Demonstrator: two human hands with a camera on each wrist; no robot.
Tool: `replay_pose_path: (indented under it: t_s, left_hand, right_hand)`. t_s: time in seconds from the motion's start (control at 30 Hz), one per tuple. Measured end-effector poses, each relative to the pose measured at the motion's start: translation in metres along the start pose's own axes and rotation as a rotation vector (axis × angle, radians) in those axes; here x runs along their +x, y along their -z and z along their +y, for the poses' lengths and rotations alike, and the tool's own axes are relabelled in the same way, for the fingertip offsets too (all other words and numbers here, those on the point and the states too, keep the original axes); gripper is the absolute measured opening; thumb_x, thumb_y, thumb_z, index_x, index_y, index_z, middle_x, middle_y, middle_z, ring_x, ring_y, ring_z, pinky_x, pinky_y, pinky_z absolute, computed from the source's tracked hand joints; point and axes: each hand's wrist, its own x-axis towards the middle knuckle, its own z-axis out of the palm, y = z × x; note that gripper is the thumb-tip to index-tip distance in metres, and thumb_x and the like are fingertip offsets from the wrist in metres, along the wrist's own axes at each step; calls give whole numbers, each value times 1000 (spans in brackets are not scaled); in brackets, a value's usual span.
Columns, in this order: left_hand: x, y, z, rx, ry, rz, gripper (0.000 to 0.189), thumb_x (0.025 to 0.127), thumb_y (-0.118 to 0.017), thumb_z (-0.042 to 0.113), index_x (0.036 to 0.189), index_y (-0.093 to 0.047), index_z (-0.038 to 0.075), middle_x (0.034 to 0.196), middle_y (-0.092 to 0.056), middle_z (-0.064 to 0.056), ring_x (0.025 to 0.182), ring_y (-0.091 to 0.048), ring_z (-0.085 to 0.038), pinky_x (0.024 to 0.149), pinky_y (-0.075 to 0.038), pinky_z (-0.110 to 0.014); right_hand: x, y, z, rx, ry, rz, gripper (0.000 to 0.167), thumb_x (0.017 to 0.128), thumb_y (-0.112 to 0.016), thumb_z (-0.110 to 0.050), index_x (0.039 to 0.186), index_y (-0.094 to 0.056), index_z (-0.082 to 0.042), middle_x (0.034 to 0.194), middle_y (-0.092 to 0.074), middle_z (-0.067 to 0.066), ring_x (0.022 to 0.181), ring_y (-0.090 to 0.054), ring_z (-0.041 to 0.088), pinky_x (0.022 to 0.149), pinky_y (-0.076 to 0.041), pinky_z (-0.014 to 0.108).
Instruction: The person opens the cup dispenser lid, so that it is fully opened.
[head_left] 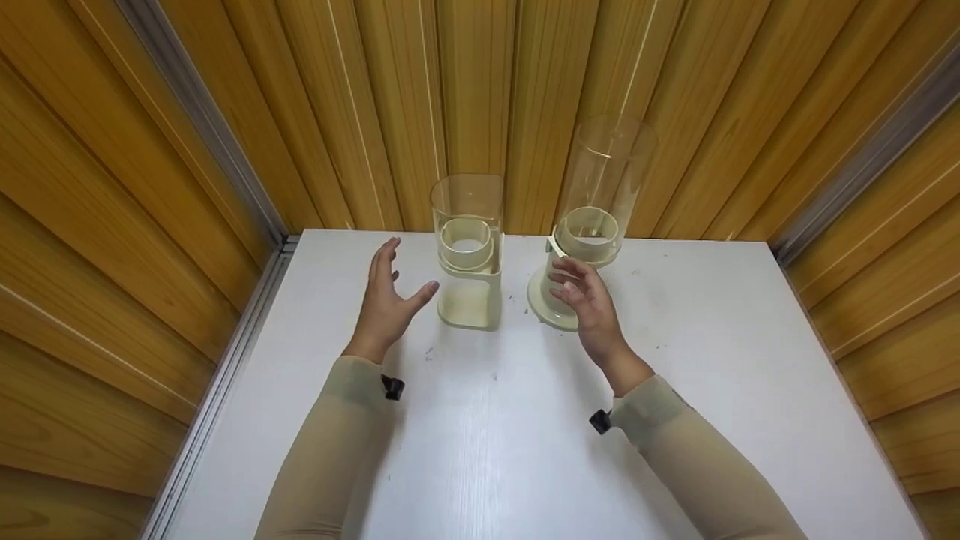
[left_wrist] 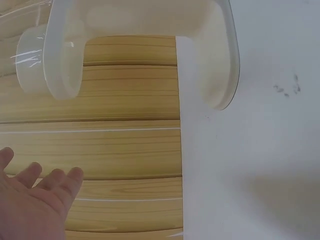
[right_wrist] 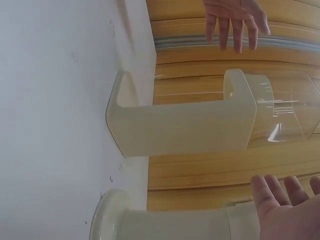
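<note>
Two cream stands with clear containers on top stand side by side near the table's back edge. The left stand [head_left: 465, 307] has a rounded, roughly square base, an upright at one side and a shorter clear container [head_left: 465, 199]. A round base and a taller clear cylinder [head_left: 611, 176] mark the right stand [head_left: 541, 300]. My left hand [head_left: 385, 307] is raised just left of the shorter one, thumb spread, holding nothing. My right hand [head_left: 598, 315] hovers in front of the round-based stand, its fingers loosely bent and empty; whether it touches the stand I cannot tell.
Both stands rest on a white table [head_left: 465, 450]. Wood-plank walls [head_left: 480, 90] rise behind and on both sides, with a metal rail [head_left: 217, 390] along the table's left edge. Small dark specks mark the tabletop.
</note>
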Motion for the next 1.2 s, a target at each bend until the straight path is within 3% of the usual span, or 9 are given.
replay_pose_path:
  t_s: [0.2, 0.33, 0.47, 0.7, 0.93, 1.07, 1.2]
  left_hand:
    - [11, -10, -3, -36, -23, -33, 100, 104, -81, 49, 180, -21, 22, 188, -23, -11, 174, -30, -38, 142, -38, -54]
    - [17, -15, -5, -79, -43, -63, 92, 109, -77, 39, 180, -22, 19, 188, -23, -13, 174, -31, -40, 142, -38, -53]
    - [22, -18, -5, -124, -35, -90, 90, 110, -75, 38, 180, -22, 19, 188, -21, -15, 175, -30, -40, 143, -37, -52]
    - [34, -22, -1, -169, 16, -130, 94, 109, -76, 42, 181, -19, 22, 190, -15, -14, 177, -24, -37, 145, -34, -50]
    - [43, -27, 0, -191, 48, -159, 99, 108, -78, 41, 182, -16, 19, 191, -13, -14, 179, -19, -36, 146, -30, -51]
    - [48, -29, 1, -216, 92, -188, 114, 101, -86, 46, 183, -13, 19, 193, -11, -12, 180, -15, -33, 146, -28, -50]
    - [53, -34, -1, -258, 87, -198, 123, 92, -95, 47, 183, -16, 16, 192, -16, -11, 180, -16, -31, 147, -27, -46]
  right_hand:
    - [18, -20, 6, 22, -37, -10, 56, 114, -47, -15, 165, -39, 6, 165, -49, 24, 160, -46, 43, 131, -48, 27]
    - [32, -31, 4, 32, -42, -24, 59, 113, -49, -14, 167, -37, 6, 170, -45, 27, 166, -39, 45, 142, -37, 44]
    - [48, -42, -3, 74, -46, -44, 68, 110, -52, -19, 170, -33, 6, 174, -39, 28, 170, -33, 45, 145, -29, 59]
    - [82, -65, -16, 135, -42, -30, 89, 102, -62, -34, 175, -26, 2, 181, -31, 24, 173, -25, 40, 147, -25, 56]
    - [108, -80, -25, 81, -45, -7, 105, 98, -62, -55, 180, -20, -6, 188, -21, 20, 178, -16, 38, 149, -18, 55]
    - [119, -86, -27, 82, -58, -9, 130, 88, -71, -81, 182, -15, -10, 191, -14, 17, 179, -15, 35, 149, -14, 55]
    - [126, -93, -23, 85, -91, -25, 167, 62, -75, -106, 182, -11, -9, 191, -14, 18, 179, -16, 36, 149, -15, 55]
